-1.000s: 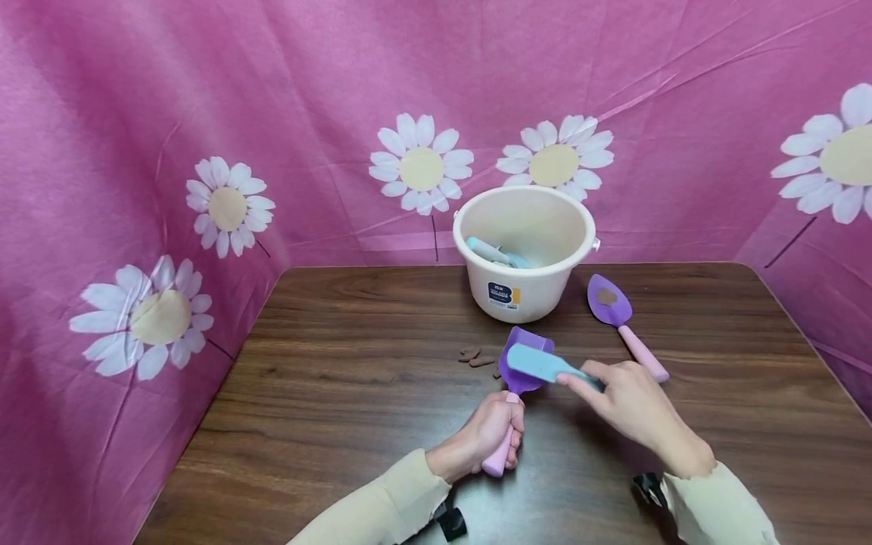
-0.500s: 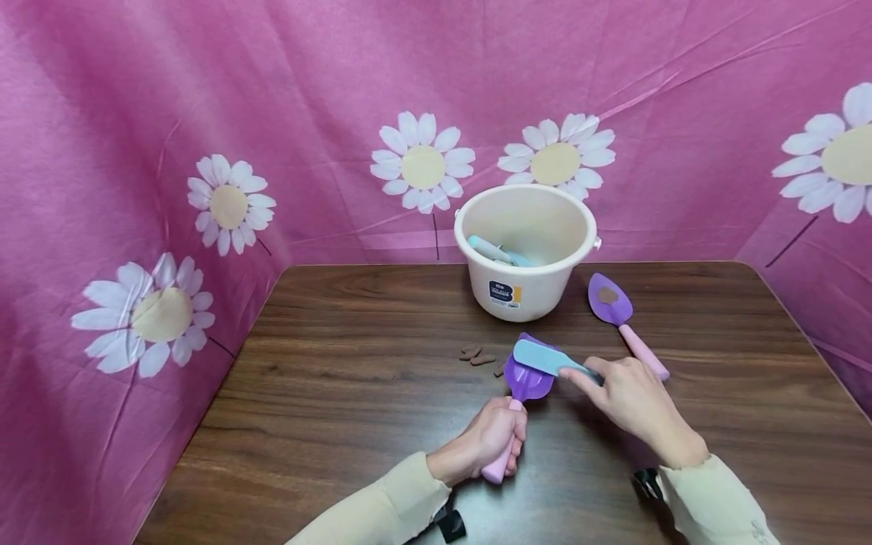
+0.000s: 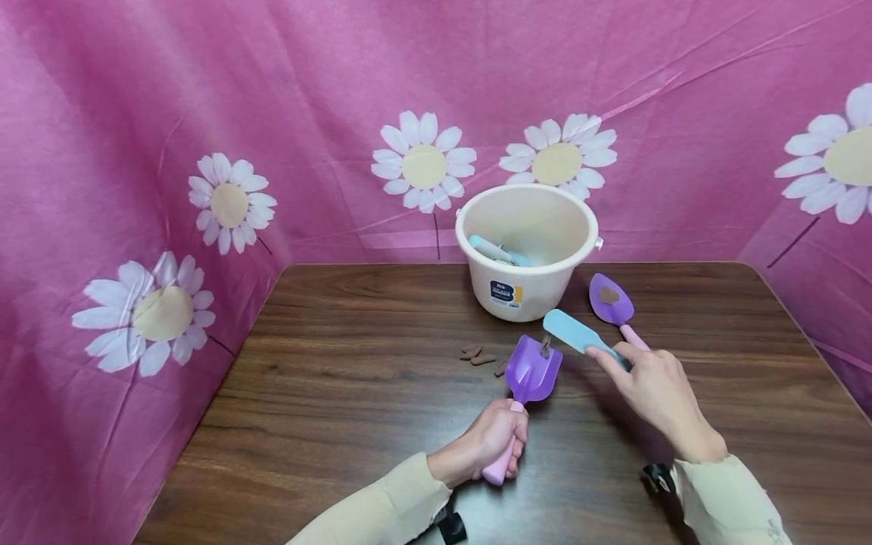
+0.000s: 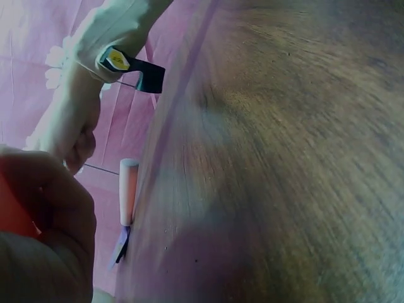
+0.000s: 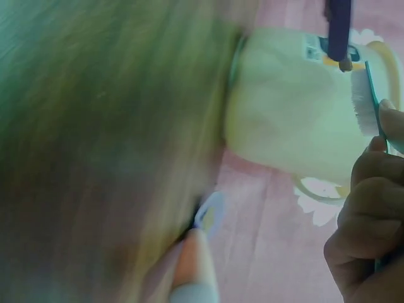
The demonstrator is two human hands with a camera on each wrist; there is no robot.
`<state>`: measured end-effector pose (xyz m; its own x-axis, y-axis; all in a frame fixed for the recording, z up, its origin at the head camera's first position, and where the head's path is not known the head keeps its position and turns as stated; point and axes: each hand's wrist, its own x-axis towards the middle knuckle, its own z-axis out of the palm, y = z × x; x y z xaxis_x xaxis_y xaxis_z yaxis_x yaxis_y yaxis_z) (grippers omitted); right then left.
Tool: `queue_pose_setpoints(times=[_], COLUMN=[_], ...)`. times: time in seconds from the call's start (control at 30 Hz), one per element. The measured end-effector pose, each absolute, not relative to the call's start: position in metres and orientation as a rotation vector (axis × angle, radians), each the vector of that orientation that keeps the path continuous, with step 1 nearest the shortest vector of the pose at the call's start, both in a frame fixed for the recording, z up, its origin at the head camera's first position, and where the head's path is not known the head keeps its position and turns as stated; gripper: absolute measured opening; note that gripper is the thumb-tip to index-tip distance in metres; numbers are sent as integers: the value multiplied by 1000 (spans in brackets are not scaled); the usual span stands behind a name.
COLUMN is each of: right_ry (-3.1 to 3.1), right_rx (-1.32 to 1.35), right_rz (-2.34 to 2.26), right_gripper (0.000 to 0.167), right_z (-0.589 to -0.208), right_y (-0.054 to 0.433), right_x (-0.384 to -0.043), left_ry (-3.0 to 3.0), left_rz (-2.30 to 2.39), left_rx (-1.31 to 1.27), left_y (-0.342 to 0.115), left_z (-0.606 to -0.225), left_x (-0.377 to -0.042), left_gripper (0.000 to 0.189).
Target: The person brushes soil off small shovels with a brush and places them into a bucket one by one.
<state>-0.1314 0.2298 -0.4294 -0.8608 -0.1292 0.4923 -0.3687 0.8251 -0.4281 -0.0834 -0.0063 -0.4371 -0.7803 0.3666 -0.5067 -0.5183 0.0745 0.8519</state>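
My left hand (image 3: 492,439) grips the pink handle of a purple toy shovel (image 3: 530,378), its scoop pointing away over the table. A brown lump (image 3: 546,346) sits at the scoop's front right corner. In my right hand (image 3: 657,393) is a light blue brush (image 3: 572,331), pinched by its handle with the thumb along it. White bristles (image 5: 364,104) show under the brush in the right wrist view. The brush head is just right of the shovel's front edge, apart from the scoop. Several brown pieces (image 3: 482,361) lie on the table left of the scoop.
Behind the shovel stands a white bucket (image 3: 507,281) with light blue tools (image 3: 492,250) inside. To its right lies a purple trowel (image 3: 602,306) with a brown piece on its blade; my right hand overlaps its handle. A pink flowered cloth (image 3: 327,151) hangs behind the wooden table (image 3: 306,393).
My right hand has drawn the brush to the right, off the scoop, uncovering the brown lump. The shovel has tilted and shifted slightly right in my left hand.
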Motion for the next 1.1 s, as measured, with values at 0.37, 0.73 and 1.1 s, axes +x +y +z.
queue_pose_setpoints(times=[0.37,0.73,1.1], right_ry=[-2582,-2714,-2638], right_rx=[484,759,623], right_rz=[671,650,521], right_gripper=[23,42,44], right_z=[-415,-425,-426], right_y=[219,207,213], right_x=[-124,-114,-118], left_ry=[1720,1716,1745], left_rz=[1779,1757,1725], left_rx=[-147,-129,-127], left_y=[-7,-7,-7], left_z=[-439,-437,-436], left_x=[-84,-83,-77], left_gripper=[13,14,16])
